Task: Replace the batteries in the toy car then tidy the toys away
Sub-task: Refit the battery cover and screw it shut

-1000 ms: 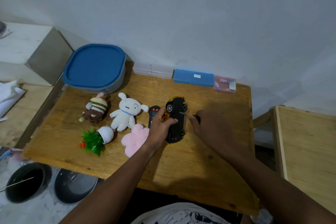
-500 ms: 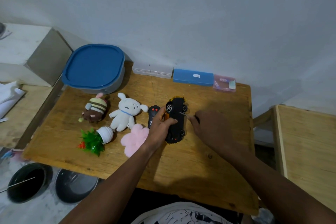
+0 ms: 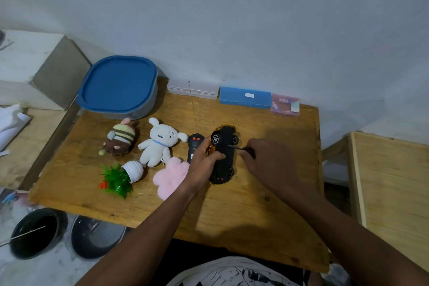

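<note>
The orange toy car (image 3: 224, 146) lies tipped on its side on the wooden table (image 3: 267, 216), black underside facing right. My left hand (image 3: 204, 165) grips its body from the left. A small screwdriver (image 3: 243, 149) is held in my right hand (image 3: 269, 165), its metal tip touching the car's underside. The black remote (image 3: 194, 144) with two red buttons and a thin aerial lies just left of the car. Further left are a white plush bunny (image 3: 159, 144), a striped bee plush (image 3: 120, 139), a pink fluffy toy (image 3: 170, 176) and a toppled fake plant in a white pot (image 3: 123, 175).
A grey tub with a blue lid (image 3: 119, 87) stands at the table's back left. Along the wall lie a clear case (image 3: 192, 89), a blue case (image 3: 245, 97) and a pink packet (image 3: 285, 104). Two dark bowls (image 3: 67, 232) sit on the floor at lower left. A wooden box (image 3: 392, 183) stands to the right.
Hardly anything differs; both hands stay on the car and the screwdriver, with only a slight shift of the view.
</note>
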`<control>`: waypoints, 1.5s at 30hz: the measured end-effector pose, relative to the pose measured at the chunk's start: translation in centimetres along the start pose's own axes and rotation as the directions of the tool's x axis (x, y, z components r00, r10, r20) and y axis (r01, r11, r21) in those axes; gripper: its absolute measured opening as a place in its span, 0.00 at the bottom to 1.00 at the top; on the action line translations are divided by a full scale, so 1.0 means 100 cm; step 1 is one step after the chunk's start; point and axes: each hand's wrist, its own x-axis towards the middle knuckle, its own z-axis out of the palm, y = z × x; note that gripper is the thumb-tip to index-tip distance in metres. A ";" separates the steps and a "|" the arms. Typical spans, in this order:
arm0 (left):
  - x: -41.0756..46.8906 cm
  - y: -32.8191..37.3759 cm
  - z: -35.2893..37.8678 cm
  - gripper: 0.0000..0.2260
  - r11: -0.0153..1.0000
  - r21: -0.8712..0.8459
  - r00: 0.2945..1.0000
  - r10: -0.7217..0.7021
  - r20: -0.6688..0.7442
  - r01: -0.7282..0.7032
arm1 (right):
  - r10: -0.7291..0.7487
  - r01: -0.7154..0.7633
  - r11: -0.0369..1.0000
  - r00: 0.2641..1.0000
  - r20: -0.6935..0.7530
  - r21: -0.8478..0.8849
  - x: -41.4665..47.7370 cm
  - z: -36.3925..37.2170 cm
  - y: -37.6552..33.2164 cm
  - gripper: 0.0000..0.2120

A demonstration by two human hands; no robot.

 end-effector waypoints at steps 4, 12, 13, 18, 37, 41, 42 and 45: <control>0.000 0.004 -0.001 0.18 1.000 0.001 1.000 -0.005 -0.001 0.005 | 0.091 -0.101 0.991 0.991 0.103 0.090 0.004 0.003 0.000 0.24; -0.006 0.003 0.001 0.19 1.000 0.006 0.999 -0.022 0.024 0.021 | -0.022 0.001 0.985 0.993 0.120 0.173 -0.001 -0.008 -0.001 0.10; -0.007 0.003 0.001 0.19 1.000 0.002 0.999 -0.023 0.023 0.023 | -0.042 0.030 0.990 0.996 0.084 0.134 -0.002 -0.006 0.000 0.08; -0.008 0.003 0.000 0.18 1.000 -0.007 0.999 -0.023 0.024 0.023 | -0.030 0.033 0.996 0.999 0.041 -0.081 -0.003 0.002 0.002 0.19; -0.005 0.021 -0.007 0.18 0.995 0.095 1.000 0.009 0.029 -0.012 | -0.034 0.034 0.999 0.999 0.000 -0.029 -0.001 0.000 -0.003 0.19; -0.004 0.022 -0.007 0.22 0.992 0.127 0.999 0.000 0.046 -0.006 | 0.098 -0.101 0.994 0.992 0.081 0.044 0.006 0.000 -0.007 0.20; -0.004 0.022 -0.008 0.21 0.993 0.121 0.999 -0.015 0.047 0.009 | 0.088 -0.097 0.991 0.991 0.097 0.094 0.008 -0.001 -0.007 0.17; -0.003 0.022 -0.011 0.19 0.994 0.103 0.997 -0.052 0.056 0.046 | 0.008 -0.031 0.981 0.993 0.117 0.193 0.009 -0.007 -0.007 0.09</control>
